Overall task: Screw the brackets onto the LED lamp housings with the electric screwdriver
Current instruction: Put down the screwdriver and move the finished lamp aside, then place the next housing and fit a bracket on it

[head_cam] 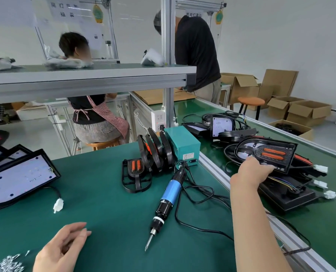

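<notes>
A lamp housing [267, 154] is gripped right of the electric screwdriver [169, 195].
Its near edge is held by the right hand [251, 171]; the left hand [63, 250], loosely curled and empty, is laid left of the screwdriver.

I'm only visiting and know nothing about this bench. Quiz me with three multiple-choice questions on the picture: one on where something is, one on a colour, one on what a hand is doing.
1. Where is the electric screwdriver?
A) in a hand
B) lying on the green mat
C) on the upper shelf

2. What colour is the middle of the screwdriver's body?
A) blue
B) yellow
C) white

3. What is the right hand doing?
A) gripping the screwdriver
B) picking up screws
C) reaching to a lamp housing

Answers:
1 B: it lies flat on the mat with no hand on it.
2 A: the barrel is blue between black ends.
3 C: its fingers meet the housing's near edge.
</notes>
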